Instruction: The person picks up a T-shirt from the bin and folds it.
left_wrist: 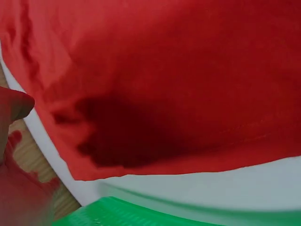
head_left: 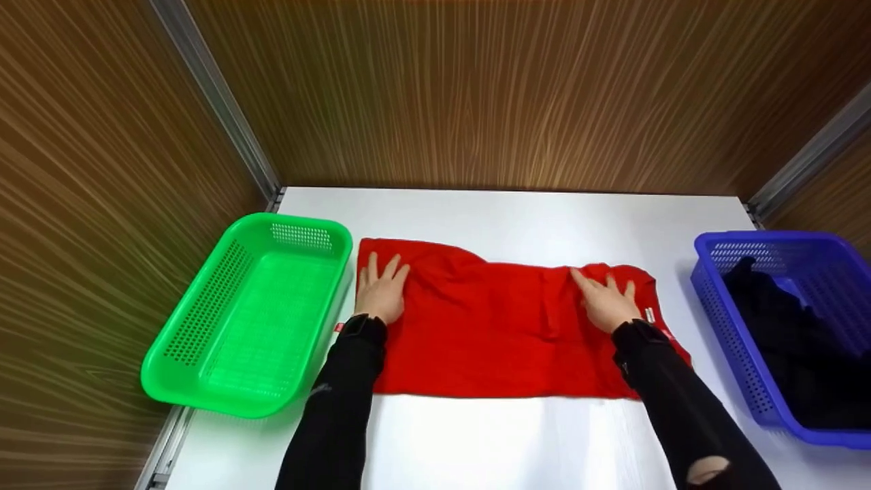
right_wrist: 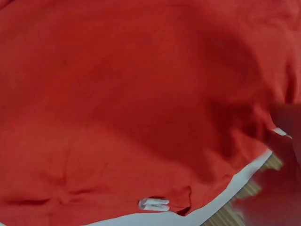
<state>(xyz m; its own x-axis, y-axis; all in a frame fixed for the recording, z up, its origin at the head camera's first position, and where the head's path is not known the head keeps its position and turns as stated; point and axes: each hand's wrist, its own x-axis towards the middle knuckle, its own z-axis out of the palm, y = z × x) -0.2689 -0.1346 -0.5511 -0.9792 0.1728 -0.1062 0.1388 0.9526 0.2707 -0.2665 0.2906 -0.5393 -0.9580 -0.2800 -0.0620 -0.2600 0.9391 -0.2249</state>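
A red cloth garment (head_left: pixel 490 327) lies folded and spread sideways on the white table, with wrinkles along its far edge; its exact kind cannot be told. Over its left end is my left hand (head_left: pixel 382 291), fingers spread and straight. My right hand (head_left: pixel 607 303) is above the right end, fingers extended apart. Neither hand grips the fabric. In the left wrist view a dark hand shadow falls on the red fabric (left_wrist: pixel 188 70), and the hand (left_wrist: pixel 23 188) shows at the left edge. A small white tag (right_wrist: pixel 154 204) sits near the garment's edge in the right wrist view.
A green perforated basket (head_left: pixel 326 299) stands left of the garment, with nothing in it. On the right, a blue basket (head_left: pixel 731 340) holds black fabric (head_left: pixel 789 333). Wood-grain panels (head_left: pixel 476 95) wall in the table (head_left: pixel 463 435) at the back and sides.
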